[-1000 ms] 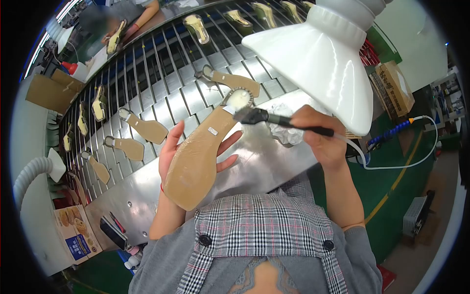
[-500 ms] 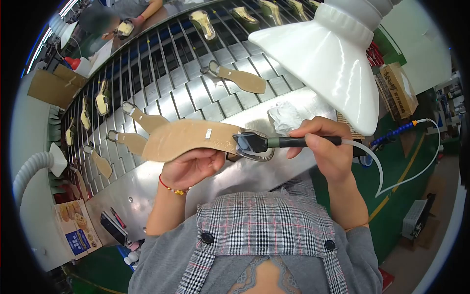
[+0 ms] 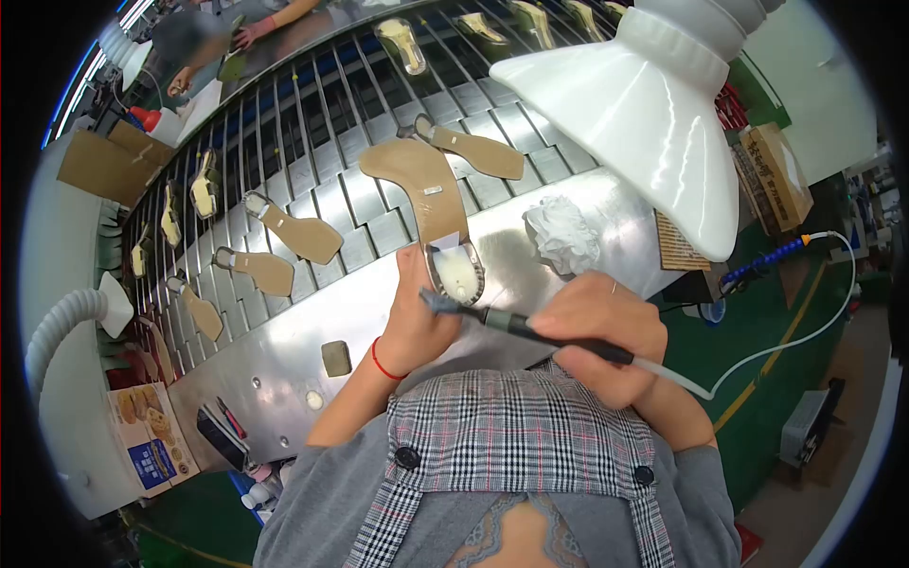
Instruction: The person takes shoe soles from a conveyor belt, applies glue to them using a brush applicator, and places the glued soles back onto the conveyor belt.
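Note:
My left hand [image 3: 423,317] is closed round the heel end of a tan shoe sole [image 3: 437,204]. The sole points away from me, and its heel end shows a cream pad [image 3: 458,272] with a dark toothed rim. My right hand [image 3: 611,336] grips a dark-handled brush [image 3: 511,323] fed by a thin clear tube [image 3: 677,377]. The brush's grey-blue bristles hover close to my left thumb and the near edge of the heel; contact cannot be made out.
Several tan soles [image 3: 298,235] lie on the slatted metal conveyor [image 3: 355,241]. A white extraction hood [image 3: 644,123] hangs at the upper right. Crumpled white paper [image 3: 563,235] and a small greenish block [image 3: 336,359] rest on the metal ledge. Across the conveyor, another person's hand [image 3: 254,34] is visible.
The sole has swung from lying crosswise to pointing away, exposing its cream heel pad. The brush has come off the sole's heel and moved nearer to me. The small block is now uncovered.

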`<move>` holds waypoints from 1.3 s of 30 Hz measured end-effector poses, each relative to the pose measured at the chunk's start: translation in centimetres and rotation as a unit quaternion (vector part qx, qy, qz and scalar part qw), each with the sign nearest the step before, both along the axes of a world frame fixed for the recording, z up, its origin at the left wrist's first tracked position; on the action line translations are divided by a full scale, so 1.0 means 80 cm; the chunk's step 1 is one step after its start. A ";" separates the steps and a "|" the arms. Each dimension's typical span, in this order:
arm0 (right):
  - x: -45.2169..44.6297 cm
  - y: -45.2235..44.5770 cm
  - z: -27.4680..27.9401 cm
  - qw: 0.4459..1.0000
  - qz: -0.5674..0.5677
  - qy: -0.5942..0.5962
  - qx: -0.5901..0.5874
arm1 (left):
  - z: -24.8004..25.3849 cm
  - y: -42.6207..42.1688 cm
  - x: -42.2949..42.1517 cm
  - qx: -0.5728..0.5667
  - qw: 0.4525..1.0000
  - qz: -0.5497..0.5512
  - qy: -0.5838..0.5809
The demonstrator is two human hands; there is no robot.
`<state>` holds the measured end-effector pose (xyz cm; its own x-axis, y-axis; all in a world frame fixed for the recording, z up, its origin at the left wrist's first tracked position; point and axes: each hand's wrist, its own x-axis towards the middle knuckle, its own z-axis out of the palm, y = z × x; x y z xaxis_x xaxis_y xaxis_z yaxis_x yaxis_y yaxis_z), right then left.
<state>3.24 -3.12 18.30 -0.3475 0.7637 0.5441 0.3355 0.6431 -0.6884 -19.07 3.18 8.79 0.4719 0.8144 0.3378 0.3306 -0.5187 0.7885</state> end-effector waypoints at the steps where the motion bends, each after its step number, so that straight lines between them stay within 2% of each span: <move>1: 0.000 0.003 -0.001 1.000 -0.019 0.008 -0.007 | 0.002 0.003 -0.001 0.010 1.000 0.006 0.004; 2: -0.001 0.005 -0.001 0.999 -0.037 0.016 -0.014 | 0.007 0.001 -0.001 0.001 1.000 0.023 -0.018; 4: 0.000 0.006 -0.001 0.995 0.051 0.062 -0.064 | 0.021 -0.003 0.003 -0.016 0.996 0.059 -0.061; 6: 0.001 0.005 -0.003 0.978 0.137 0.111 -0.115 | 0.019 -0.002 0.002 0.004 0.994 0.097 -0.056; 7: -0.001 0.004 -0.006 0.977 0.113 0.138 -0.119 | 0.020 -0.004 -0.001 -0.003 0.993 0.100 -0.058; 10: -0.006 0.010 -0.003 0.993 0.070 0.053 -0.072 | 0.023 -0.003 -0.006 0.000 0.995 0.075 -0.058; 11: -0.005 0.005 0.000 0.984 0.113 0.067 -0.122 | 0.024 -0.001 -0.008 0.006 0.996 0.063 -0.057; 14: 0.000 0.008 0.005 0.979 0.148 0.099 -0.099 | 0.028 -0.002 -0.011 -0.029 0.997 0.027 -0.065; 15: 0.001 0.012 0.003 0.989 0.095 0.090 -0.069 | 0.029 -0.003 -0.016 -0.050 0.997 0.015 -0.065; 17: 0.008 0.015 0.008 0.987 0.126 0.052 -0.083 | 0.033 -0.005 -0.021 -0.104 0.993 -0.002 -0.061; 19: 0.014 0.015 0.022 0.976 0.187 0.044 -0.102 | 0.043 -0.009 -0.019 -0.109 0.990 0.009 -0.085; 22: 0.007 0.012 0.022 0.997 0.061 0.038 -0.032 | 0.046 -0.011 -0.022 -0.129 0.983 -0.014 -0.129; 23: 0.008 0.015 0.020 0.999 0.035 -0.006 -0.009 | 0.042 -0.011 -0.026 -0.128 0.983 -0.022 -0.133; 26: 0.017 0.010 0.028 0.989 0.144 0.002 -0.037 | 0.040 -0.012 -0.033 -0.125 0.987 -0.030 -0.096; 30: 0.016 0.012 0.020 0.999 0.045 -0.009 0.005 | 0.042 -0.017 -0.032 -0.135 0.982 -0.014 -0.128; 32: 0.016 0.007 0.022 0.997 0.080 0.005 -0.006 | 0.036 -0.019 -0.037 -0.134 0.979 -0.014 -0.156; 34: 0.016 0.001 0.029 0.996 0.085 0.025 -0.023 | 0.047 -0.022 -0.036 -0.146 0.981 -0.007 -0.130; 35: 0.018 0.002 0.024 0.999 0.029 0.022 -0.002 | 0.050 -0.023 -0.039 -0.137 0.983 -0.012 -0.122; 39: 0.027 -0.006 0.021 0.994 0.100 0.030 -0.028 | 0.051 -0.023 -0.044 -0.130 0.982 -0.022 -0.133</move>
<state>5.36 -3.63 19.94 -0.4640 0.7124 0.5265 0.1613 0.6523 -0.7406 -22.60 1.33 12.85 0.4318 0.8701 0.2376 0.0775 -0.2983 0.9513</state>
